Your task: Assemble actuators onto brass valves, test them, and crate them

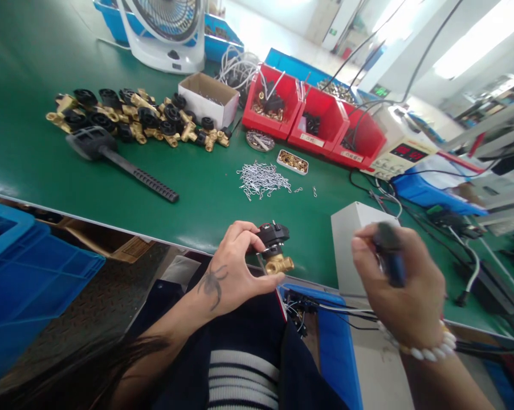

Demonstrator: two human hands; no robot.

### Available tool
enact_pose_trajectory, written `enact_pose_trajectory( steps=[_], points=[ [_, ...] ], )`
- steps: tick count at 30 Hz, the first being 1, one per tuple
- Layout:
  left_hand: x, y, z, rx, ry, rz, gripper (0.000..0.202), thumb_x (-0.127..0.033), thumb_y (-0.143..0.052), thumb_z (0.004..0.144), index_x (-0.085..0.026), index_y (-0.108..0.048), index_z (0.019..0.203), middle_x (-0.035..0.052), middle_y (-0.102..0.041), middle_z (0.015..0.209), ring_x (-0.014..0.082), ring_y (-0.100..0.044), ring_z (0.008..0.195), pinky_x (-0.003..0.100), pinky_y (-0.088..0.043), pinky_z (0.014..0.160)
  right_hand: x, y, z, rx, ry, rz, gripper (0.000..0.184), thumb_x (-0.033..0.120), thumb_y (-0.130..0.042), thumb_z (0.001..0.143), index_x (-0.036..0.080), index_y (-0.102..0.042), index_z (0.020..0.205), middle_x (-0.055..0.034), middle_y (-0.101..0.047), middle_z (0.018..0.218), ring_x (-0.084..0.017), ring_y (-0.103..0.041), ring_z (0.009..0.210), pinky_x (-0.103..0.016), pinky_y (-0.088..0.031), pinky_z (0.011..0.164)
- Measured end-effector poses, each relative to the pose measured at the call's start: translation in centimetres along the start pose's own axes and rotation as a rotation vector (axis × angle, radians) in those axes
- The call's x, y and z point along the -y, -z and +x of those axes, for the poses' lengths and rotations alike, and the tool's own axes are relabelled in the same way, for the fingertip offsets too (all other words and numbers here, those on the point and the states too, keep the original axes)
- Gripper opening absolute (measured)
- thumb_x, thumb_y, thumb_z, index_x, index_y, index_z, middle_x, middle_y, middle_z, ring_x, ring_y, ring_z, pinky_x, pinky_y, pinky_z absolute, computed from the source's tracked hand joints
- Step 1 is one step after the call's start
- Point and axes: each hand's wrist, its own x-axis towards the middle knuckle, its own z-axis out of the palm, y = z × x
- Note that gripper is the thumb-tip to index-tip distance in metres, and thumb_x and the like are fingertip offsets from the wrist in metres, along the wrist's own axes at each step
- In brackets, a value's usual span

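At the table's front edge my left hand [239,265] grips a brass valve [278,263] between thumb and fingers. A round black cap [273,233] sits on top of this valve, tilted a little. A thin metal piece shows beside its brass body, near my fingers. To the right, my right hand [404,285] is closed around a dark-handled tool [389,253], raised over a pale grey box [346,245]. Motion smears the tool, so its kind is unclear. Beyond my left hand lies a loose pile of small silver clip pins [262,180], with a few stray ones beside it.
Several brass valves with black caps [148,117] lie at the back left, behind a black mallet [120,162]. Red bins [310,122], a white carton [209,102] and a small tray of brass parts [293,162] stand farther back. A fan [165,34] and a power unit [404,148] flank them.
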Motion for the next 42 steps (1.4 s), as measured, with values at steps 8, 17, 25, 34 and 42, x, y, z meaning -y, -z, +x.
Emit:
enact_pose_trajectory(
  steps=[8, 17, 25, 34, 42],
  points=[
    [0.1, 0.0, -0.1, -0.004, 0.009, 0.019, 0.034, -0.025, -0.081, 0.066, -0.019, -0.053, 0.085, 0.0093, -0.052, 0.115, 0.0262, -0.056, 0.113, 0.048, -0.051, 0.099, 0.2, -0.2, 0.3, 0.383, 0.137, -0.029, 0.016, 0.014, -0.049, 0.089, 0.02, -0.061, 0.096, -0.0022, -0.062, 0.074, -0.016, -0.057, 0.059, -0.027, -0.042, 0.053],
    [0.0, 0.0, 0.0, -0.008, -0.01, 0.036, 0.035, -0.024, -0.082, 0.066, -0.018, -0.054, 0.086, 0.01, -0.053, 0.115, 0.026, -0.055, 0.112, 0.047, -0.051, 0.098, -0.2, 0.0, 0.5, 0.45, 0.217, -0.075, 0.019, 0.011, -0.047, 0.086, 0.018, -0.062, 0.096, -0.0018, -0.062, 0.073, -0.015, -0.057, 0.059, -0.025, -0.04, 0.053],
    [0.0, 0.0, 0.0, 0.004, -0.014, 0.041, 0.036, -0.023, -0.082, 0.065, -0.017, -0.054, 0.085, 0.0106, -0.053, 0.114, 0.027, -0.056, 0.112, 0.049, -0.051, 0.098, -0.3, -0.5, -0.1, 0.334, 0.18, -0.027, 0.019, 0.009, -0.047, 0.087, 0.02, -0.06, 0.096, -0.0011, -0.062, 0.074, -0.014, -0.054, 0.055, -0.025, -0.039, 0.051],
    [0.1, -0.1, 0.1, -0.011, -0.028, 0.032, 0.036, -0.024, -0.082, 0.065, -0.017, -0.053, 0.084, 0.0107, -0.054, 0.114, 0.0266, -0.057, 0.11, 0.048, -0.051, 0.096, -0.7, -0.7, -0.2, 0.042, 0.089, 0.017, 0.015, 0.014, -0.055, 0.086, 0.021, -0.06, 0.098, -0.0018, -0.063, 0.08, -0.016, -0.059, 0.065, -0.026, -0.044, 0.059],
    [0.3, 0.0, -0.1, -0.008, -0.036, 0.019, 0.036, -0.023, -0.082, 0.065, -0.017, -0.052, 0.084, 0.0113, -0.053, 0.114, 0.027, -0.056, 0.112, 0.049, -0.052, 0.097, -0.8, -0.2, 0.4, -0.009, 0.056, 0.007, 0.011, 0.02, -0.056, 0.089, 0.021, -0.059, 0.1, -0.0018, -0.062, 0.08, -0.015, -0.056, 0.061, -0.027, -0.045, 0.057]
  ],
)
